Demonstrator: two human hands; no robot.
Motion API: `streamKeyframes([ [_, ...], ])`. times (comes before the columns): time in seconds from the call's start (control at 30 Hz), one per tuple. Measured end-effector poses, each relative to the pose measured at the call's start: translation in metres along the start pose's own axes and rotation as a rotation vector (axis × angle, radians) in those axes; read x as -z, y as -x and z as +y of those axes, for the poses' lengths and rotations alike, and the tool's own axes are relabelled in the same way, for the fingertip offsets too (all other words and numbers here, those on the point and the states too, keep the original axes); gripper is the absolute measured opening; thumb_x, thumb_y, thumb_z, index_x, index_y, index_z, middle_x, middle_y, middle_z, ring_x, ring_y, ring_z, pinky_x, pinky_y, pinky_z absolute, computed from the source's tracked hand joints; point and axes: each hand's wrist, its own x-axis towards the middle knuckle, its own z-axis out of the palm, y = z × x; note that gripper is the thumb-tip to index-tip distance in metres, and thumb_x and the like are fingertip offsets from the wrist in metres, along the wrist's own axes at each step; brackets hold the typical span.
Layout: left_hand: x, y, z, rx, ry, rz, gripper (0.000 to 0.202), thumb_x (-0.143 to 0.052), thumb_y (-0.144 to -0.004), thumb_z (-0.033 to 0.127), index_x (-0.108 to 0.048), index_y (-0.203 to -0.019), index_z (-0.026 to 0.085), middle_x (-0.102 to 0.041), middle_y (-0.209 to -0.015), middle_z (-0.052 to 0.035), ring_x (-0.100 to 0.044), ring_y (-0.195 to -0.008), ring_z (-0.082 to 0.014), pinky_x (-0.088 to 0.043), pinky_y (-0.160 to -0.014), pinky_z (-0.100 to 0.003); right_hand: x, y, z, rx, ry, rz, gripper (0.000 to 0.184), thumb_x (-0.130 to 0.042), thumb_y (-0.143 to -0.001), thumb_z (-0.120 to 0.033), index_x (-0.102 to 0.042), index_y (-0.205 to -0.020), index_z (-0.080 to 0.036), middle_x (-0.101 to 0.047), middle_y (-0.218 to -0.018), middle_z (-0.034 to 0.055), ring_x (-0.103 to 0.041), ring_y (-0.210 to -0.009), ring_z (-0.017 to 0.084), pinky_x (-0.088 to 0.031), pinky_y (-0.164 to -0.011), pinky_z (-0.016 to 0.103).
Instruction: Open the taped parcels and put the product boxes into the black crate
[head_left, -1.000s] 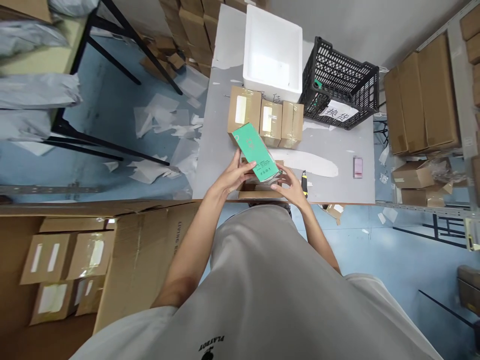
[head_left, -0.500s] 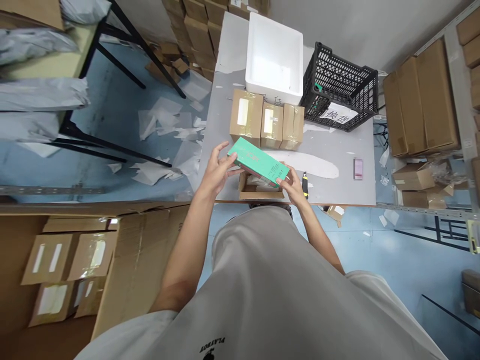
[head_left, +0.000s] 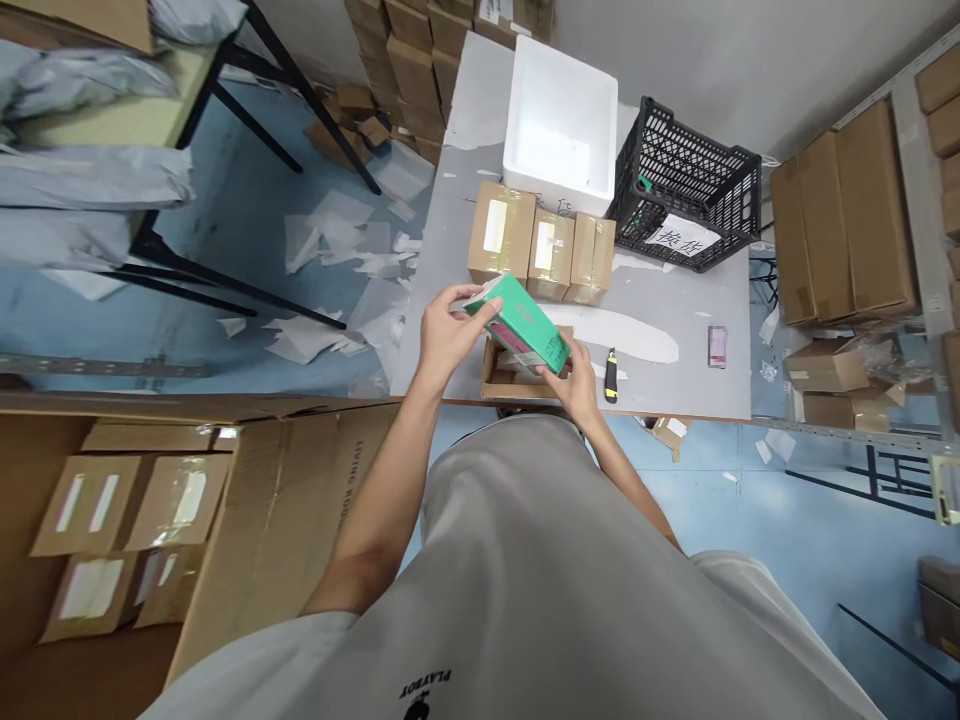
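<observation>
A green printed box, with pink on its side, is held tilted in the air between my two hands. My left hand grips its far left end, thumb on top, where a whitish end flap shows. At the lower right end, my right hand is closed round the corner. Below it an opened cardboard carton sits at the table's front edge, partly hidden by the green box. A black and yellow utility knife lies just right of my right hand.
Three taped cartons stand behind the green box. Further back are a white foam bin and a black plastic crate. A pink rectangular item lies on the table's right. A large carton of parcels stands at lower left.
The green box has been turned so that more of its pink side and its left end show. Both hands have shifted with it and still hold it.
</observation>
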Motion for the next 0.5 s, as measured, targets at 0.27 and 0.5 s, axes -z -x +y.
streamKeyframes([
  [0.27,-0.002,-0.019,0.016,-0.256,0.01,-0.126,0.06,-0.086,-0.103,0.079,-0.086,-0.125,0.024,-0.084,-0.133,-0.0114,-0.083,-0.107,-0.0249,-0.073,-0.082,-0.033,-0.015,0.012,-0.013,-0.349,-0.647,-0.165,0.102,-0.115,-0.06,-0.072,-0.08,-0.145,-0.027,-0.084,-0.153,0.0115,-0.079,-0.144,0.033,-0.072,-0.119,0.046],
  [0.5,0.007,0.017,-0.016,0.086,0.39,-0.311,0.082,-0.102,-0.086,0.081,-0.082,-0.147,0.03,-0.081,-0.158,-0.0144,-0.08,-0.143,-0.0348,-0.073,-0.106,-0.039,-0.018,0.014,-0.035,-0.452,-0.889,-0.257,0.088,-0.115,-0.065,-0.066,-0.079,-0.136,-0.03,-0.091,-0.135,0.0064,-0.086,-0.134,0.031,-0.076,-0.116,0.046],
])
